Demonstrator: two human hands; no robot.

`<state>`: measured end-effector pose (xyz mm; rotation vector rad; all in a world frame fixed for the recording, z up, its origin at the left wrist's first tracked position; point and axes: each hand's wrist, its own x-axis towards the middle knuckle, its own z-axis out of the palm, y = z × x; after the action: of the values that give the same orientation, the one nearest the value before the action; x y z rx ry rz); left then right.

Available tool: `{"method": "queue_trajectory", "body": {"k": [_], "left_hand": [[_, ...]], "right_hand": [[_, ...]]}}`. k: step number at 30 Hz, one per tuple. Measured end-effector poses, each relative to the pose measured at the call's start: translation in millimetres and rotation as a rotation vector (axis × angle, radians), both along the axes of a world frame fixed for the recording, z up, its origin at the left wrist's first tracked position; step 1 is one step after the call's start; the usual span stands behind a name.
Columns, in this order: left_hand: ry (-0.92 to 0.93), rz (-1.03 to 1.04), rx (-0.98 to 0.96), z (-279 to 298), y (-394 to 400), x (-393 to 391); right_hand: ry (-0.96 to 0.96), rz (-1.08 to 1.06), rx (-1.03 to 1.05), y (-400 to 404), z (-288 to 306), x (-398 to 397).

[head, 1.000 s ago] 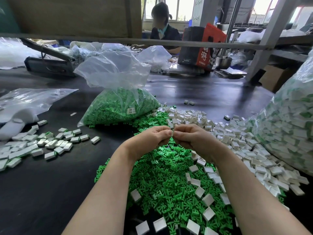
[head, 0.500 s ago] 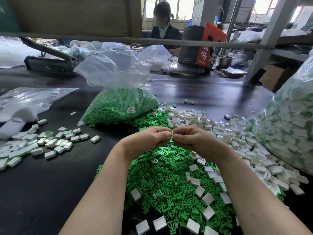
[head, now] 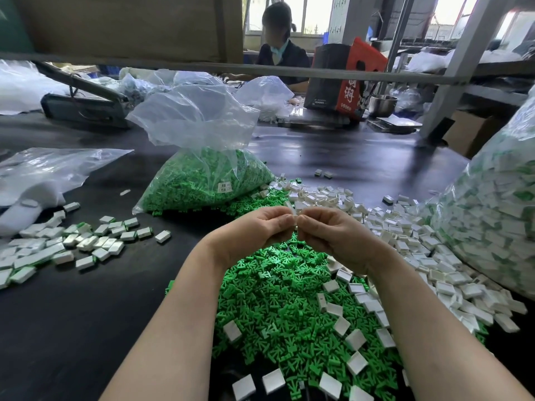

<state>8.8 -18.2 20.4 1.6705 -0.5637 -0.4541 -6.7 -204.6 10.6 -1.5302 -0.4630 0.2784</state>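
Left hand (head: 257, 231), right hand (head: 335, 237): fingers curled, tips meeting. Both pinch one small white piece (head: 295, 222) between them. Green parts pile (head: 275, 299) lies directly beneath.

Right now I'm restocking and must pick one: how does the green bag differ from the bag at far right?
The green bag holds only green parts; the right bag holds white pieces flecked with green. The green bag looks smaller, its loose top standing up; the right bag bulks larger and runs off the frame. Both are clear plastic on the dark table.
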Motion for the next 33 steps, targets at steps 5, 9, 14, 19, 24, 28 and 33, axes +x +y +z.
{"method": "queue_trajectory", "body": {"k": [5,9,14,19,24,28,33], "left_hand": [[-0.163,0.086,0.136,3.2,5.2,3.7],[-0.211,0.121,0.093,4.9,6.3,4.8],[-0.288,0.185,0.077,6.8,1.9,3.6],[-0.393,0.244,0.104,7.1,-3.8,4.9],[-0.426,0.225,0.116,8.8,-7.2,3.4],[-0.357,0.230,0.078,9.8,-8.2,2.9],[-0.218,0.270,-0.023,6.6,-14.9,2.8]], "right_hand": [[-0.005,-0.040,-0.021,1.0,-0.8,0.6],[-0.011,-0.091,-0.040,2.2,-2.7,2.5],[0.101,-0.117,-0.009,3.8,-1.7,2.7],[0.232,-0.026,-0.049,5.1,-1.4,3.6],[0.337,-0.040,0.177,10.8,-2.7,4.8],[0.398,-0.012,0.335,10.7,-4.6,5.7],[0.319,-0.023,0.307,10.1,-5.7,7.4]]}}
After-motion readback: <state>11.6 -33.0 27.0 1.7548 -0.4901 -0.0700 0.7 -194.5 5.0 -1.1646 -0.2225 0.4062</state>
